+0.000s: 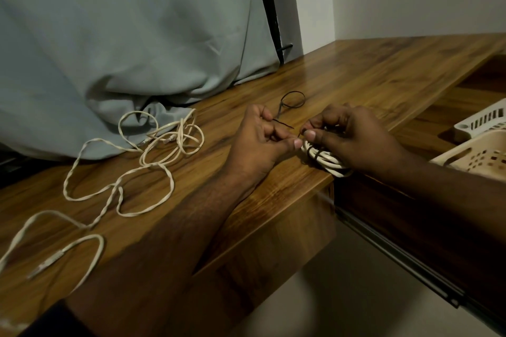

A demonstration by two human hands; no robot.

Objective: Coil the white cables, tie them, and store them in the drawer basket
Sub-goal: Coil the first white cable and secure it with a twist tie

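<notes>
At the desk (356,76) edge our right hand (353,139) grips the coil (327,160), a black tie (313,154) looped round it, while our left hand (262,142) pinches the tie's thin tail. A loose cable (153,161) sprawls to the left, a spare tie (293,100) lies behind, and the basket (476,156) sits at right.

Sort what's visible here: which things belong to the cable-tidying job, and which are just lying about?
Part of the job: coiled white cable gripped by the right hand; black tie pinched by the left hand; loose white cables; spare black tie; drawer basket.

Just lying about: grey curtain; wooden desk.
</notes>
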